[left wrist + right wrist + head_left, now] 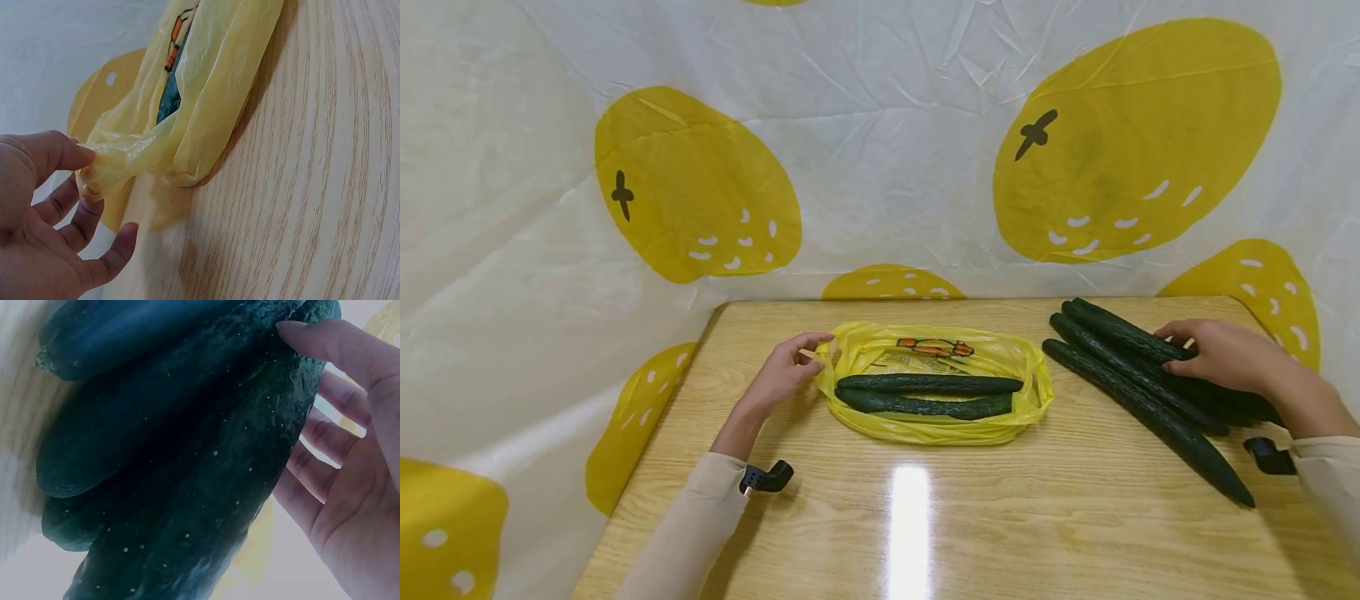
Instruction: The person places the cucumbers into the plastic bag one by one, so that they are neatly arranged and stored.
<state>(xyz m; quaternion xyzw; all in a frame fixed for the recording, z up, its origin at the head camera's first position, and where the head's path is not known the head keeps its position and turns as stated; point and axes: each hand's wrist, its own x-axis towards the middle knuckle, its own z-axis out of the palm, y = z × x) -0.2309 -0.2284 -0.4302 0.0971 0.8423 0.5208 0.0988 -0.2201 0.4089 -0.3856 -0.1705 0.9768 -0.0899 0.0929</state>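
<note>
A yellow plastic bag (925, 431) lies on the table with its mouth spread wide. Inside it, two dark green cucumbers (932, 384) lie side by side. My left hand (782, 375) pinches the bag's left end between thumb and fingers; the gathered plastic (106, 165) shows in the left wrist view. To the right of the bag is a pile of several long cucumbers (1150, 425), fanned out on a slant. My right hand (1232, 354) grips the outermost cucumber (231, 462) of this pile, thumb across its top and fingers behind it.
The light wooden table (820, 533) carries a bright reflection in front of the bag. A white cloth (880, 192) printed with yellow fruit hangs behind the table and along its left side. Dark wrist cameras (766, 477) sit at both sleeves.
</note>
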